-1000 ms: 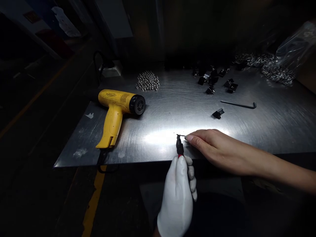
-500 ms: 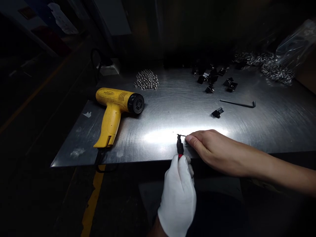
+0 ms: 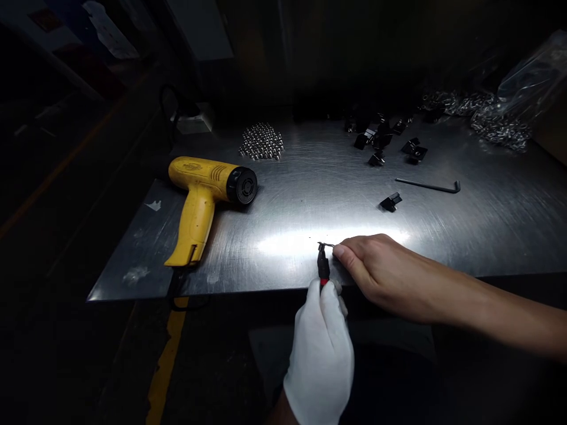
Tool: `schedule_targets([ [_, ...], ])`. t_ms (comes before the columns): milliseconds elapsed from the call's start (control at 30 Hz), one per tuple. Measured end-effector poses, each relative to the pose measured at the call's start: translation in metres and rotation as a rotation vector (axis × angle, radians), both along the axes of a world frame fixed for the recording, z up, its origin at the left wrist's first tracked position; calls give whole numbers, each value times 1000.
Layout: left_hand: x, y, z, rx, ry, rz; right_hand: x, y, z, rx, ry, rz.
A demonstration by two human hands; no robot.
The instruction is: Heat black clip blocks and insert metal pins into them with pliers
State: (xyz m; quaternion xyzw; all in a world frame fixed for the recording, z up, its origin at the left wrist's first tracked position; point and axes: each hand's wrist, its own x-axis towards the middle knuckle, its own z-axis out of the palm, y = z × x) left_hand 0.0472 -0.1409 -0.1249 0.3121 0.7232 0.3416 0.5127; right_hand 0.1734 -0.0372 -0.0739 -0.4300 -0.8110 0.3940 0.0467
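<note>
While my gloved L hand (image 3: 319,354) grips the red/black tool (image 3: 323,264) w/ thumb and fingers closed round the red end, my bare R hand (image 3: 390,274) pinches a thin bent rod (image 3: 328,244) betw thumb and index. Other R fingers curl under, mostly hidden. Rod runs sideways from R fingertips to the tool's black tip, over the front of the metal bench (image 3: 301,189), right at the bright glare patch. Can't tell if the tip clamps the rod or they're only touching; too small, too dark.

How I'd do it well, IMO: L = fixed side, wrist locked, tool pointing straight away from me. R does the fine work: small finger moves, no arm swing. Short pinch close to the tip s/b stiffer, since a rod that thin prob flexes or slips. Light force, sq contact, no side load. Glare behind the tip is handy, shows the rod's outline, so R thumb s/b clear of it.

FYI: loose black part (image 3: 390,202) sits just beyond R knuckles, L-shaped key (image 3: 429,185) beyond that; mind the elbow. Yellow heat gun (image 3: 195,195) lies well left, n/a to my hands.
</note>
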Motion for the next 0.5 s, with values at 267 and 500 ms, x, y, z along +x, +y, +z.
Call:
schedule_targets([
  [267, 5, -1, 5, -93, 53, -27, 3, -2, -3, -11, 7, -21],
  [500, 6, 0, 7, -78, 73, -49, 4, -3, -5, 6, 6, -39],
])
